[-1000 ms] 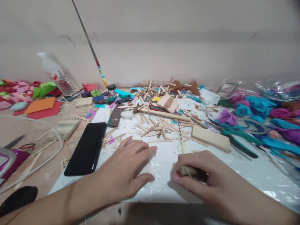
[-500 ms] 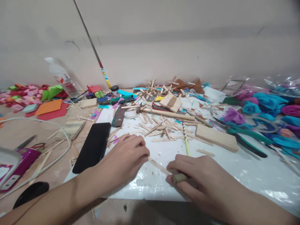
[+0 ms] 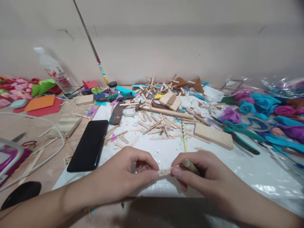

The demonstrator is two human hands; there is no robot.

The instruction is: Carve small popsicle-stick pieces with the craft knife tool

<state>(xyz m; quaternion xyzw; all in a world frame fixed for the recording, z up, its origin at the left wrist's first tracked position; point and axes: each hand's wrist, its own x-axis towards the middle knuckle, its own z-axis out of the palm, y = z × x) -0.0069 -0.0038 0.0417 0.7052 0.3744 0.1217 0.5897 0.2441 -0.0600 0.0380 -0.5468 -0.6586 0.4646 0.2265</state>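
Note:
Between my two hands is a wooden craft stick [image 3: 164, 172] with small dark marks on its face. My left hand [image 3: 135, 167] is closed, its thumb and fingertips pinching the stick's left end. The other end is pinched by my right hand [image 3: 201, 172], which also keeps a tool with a rounded, greenish-brown handle [image 3: 189, 165] in its curled fingers. The rest of that tool is hidden by the hand. Just beyond the right hand lies a yellow patterned pencil [image 3: 184, 136] on the white sheet [image 3: 147, 148].
Loose craft sticks [image 3: 163, 126] lie around a hammer [image 3: 166, 111]. A wooden block [image 3: 213, 136] and green-handled pliers [image 3: 244, 142] are at right, near coloured crepe paper [image 3: 266, 104]. At left are a phone [image 3: 87, 145], a white cable [image 3: 60, 136] and a leaning bottle [image 3: 55, 71].
Both hands have risen slightly from the sheet, lifting the stick between them. My left hand has turned so its thumb shows on the stick. The view has shifted a little.

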